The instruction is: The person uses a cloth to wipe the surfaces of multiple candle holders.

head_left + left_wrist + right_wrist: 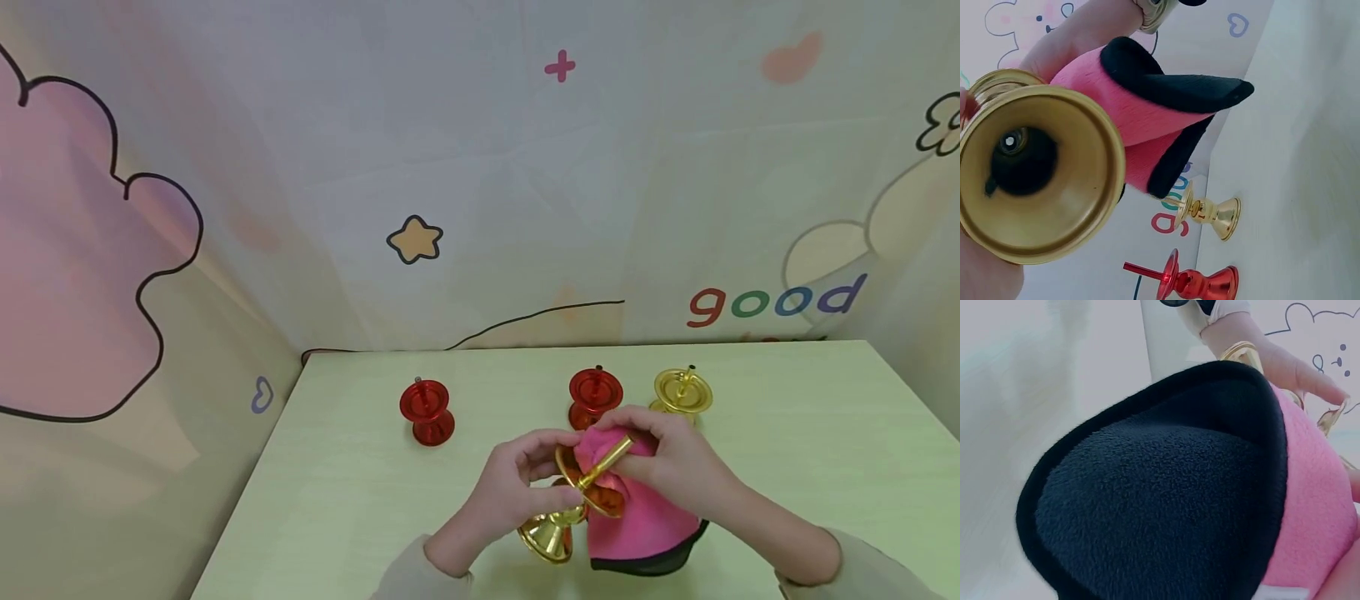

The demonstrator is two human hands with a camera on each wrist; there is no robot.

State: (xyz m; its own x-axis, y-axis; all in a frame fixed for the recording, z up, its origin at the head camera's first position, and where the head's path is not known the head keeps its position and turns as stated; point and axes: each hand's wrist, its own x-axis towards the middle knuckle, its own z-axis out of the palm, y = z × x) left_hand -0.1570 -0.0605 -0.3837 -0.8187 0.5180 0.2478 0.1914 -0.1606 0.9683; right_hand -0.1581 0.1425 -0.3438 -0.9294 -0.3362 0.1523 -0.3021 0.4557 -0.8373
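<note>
Gold candle holder (604,500) tilts above the near side of a pale table (337,517), its base low at left and its slim tube pointing up to the right. A person's left hand (521,481) grips it around the dish, fingers and thumb curled. The right hand (686,460), fingers bent, pinches a pink cloth with black edging (645,525) against the dish. Farther back stand a red candle holder (426,407) at left and a second red candle holder (596,392) beside a lighter gold candle holder (683,392), before a printed backdrop (480,167) reading "good."
</note>
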